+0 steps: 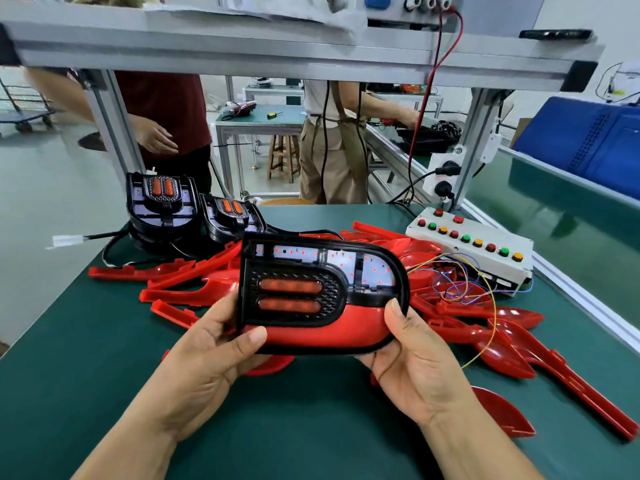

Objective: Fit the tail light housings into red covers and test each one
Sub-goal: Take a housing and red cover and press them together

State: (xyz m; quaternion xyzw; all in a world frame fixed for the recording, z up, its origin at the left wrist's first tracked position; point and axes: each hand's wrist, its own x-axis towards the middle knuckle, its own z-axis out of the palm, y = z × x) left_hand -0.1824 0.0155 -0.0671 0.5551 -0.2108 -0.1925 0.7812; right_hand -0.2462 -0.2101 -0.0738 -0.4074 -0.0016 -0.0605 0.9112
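Green matting covers your worktop (311, 427). At 10 o'clock the bare housings (162, 206) stand stacked, still without covers. At centre, your left hand (207, 348) curls round the left end of the held housing (311, 292), thumb on its red cover (322, 332); your right hand (415, 362) grips the right end. Whether that cover has fully seated, you cannot tell. Loose covers (502, 348) lie heaped behind toward 3 o'clock, and the button box (471, 244) at 2 o'clock is untouched, so most fitting and testing probably remains.

Place: factory assembly line
Structure: aluminium-profile workstation frame (277, 57)
Surface: green-matted tabletop (86, 341)
Gear: push-button test box (469, 241)
Stock: heaped red covers (502, 355)
Beyond: workers (329, 150) at further benches (252, 121)
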